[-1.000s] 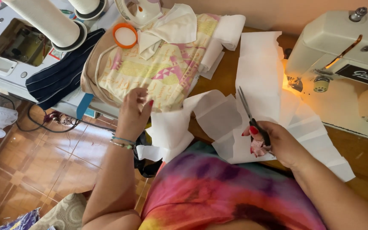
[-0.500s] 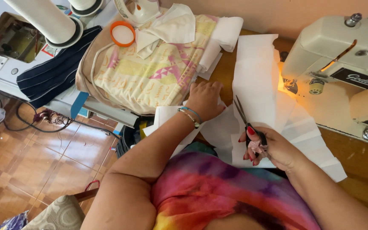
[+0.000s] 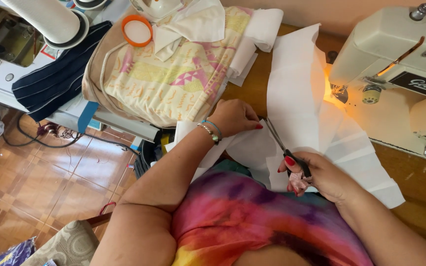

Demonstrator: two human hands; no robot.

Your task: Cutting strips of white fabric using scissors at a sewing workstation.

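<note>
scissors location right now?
Head view, right of centre: the scissors are in the right hand, blades pointing up-left over the white fabric, tips just right of the left hand, left of the sewing machine.
</note>
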